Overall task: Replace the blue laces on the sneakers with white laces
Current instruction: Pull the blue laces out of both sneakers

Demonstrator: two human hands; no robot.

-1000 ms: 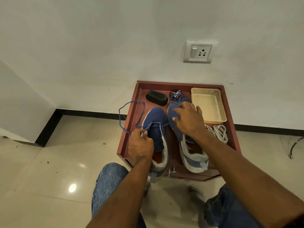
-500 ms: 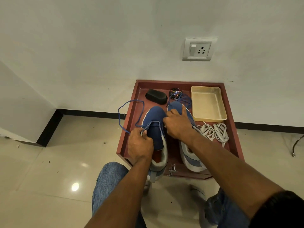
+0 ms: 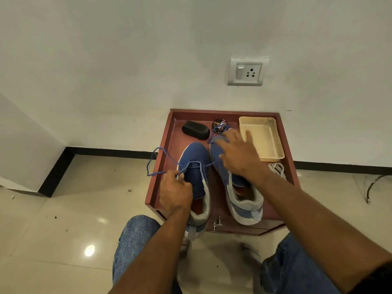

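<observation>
You are unlacing the left sneaker (image 3: 196,166) on the red tray (image 3: 167,149): your left hand (image 3: 175,190) is pinching the blue lace (image 3: 158,160), your right hand (image 3: 238,154) is reaching spread-fingered over the right sneaker (image 3: 237,187). Next, I judge, you are drawing the lace free; the white laces (image 3: 276,168) are waiting nearby.

Only readable thing here is on the lid of the little round shoe polish tin (image 3: 219,125) at the back of the red tray (image 3: 169,145). It's got white letters running sideways that look like "CHE" and then maybe "Y" at the end, with the middle bit hidden by a blue lace (image 3: 220,130) lying across it. Some tiny print below that, too small to make out.
</observation>
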